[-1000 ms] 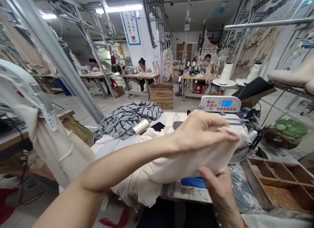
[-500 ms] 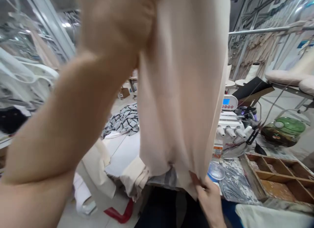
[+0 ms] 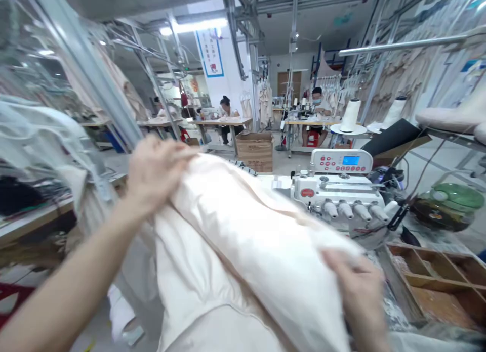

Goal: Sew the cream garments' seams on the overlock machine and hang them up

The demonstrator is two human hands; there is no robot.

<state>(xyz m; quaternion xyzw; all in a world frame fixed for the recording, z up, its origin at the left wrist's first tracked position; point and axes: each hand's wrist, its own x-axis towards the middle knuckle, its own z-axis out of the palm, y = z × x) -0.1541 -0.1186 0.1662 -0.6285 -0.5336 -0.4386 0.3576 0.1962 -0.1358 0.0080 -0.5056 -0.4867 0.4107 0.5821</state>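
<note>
A cream-coloured garment (image 3: 250, 225) with seams stretches between my two hands, over my lap. My left hand (image 3: 157, 172) is closed on its upper left end, out at arm's length. At the right, my right hand (image 3: 359, 286) grips the garment's other edge, blurred by motion. Behind the cloth stands a white sewing machine (image 3: 337, 190) with a red-buttoned control panel (image 3: 341, 161). The garment's lower part runs out of the picture at the bottom.
On the right sits a wooden compartment tray (image 3: 436, 281), with a green-lidded jar (image 3: 448, 205) behind it. Thread cones (image 3: 350, 117) stand beyond the machine. A cardboard box (image 3: 254, 152) is on the floor. Several people sit at distant tables. White pieces hang from a rack (image 3: 78, 124) at left.
My left hand has come down from high in front of the camera to the left. My right hand has risen. The garment, which hung upright, now slants between them, and the room behind shows.
</note>
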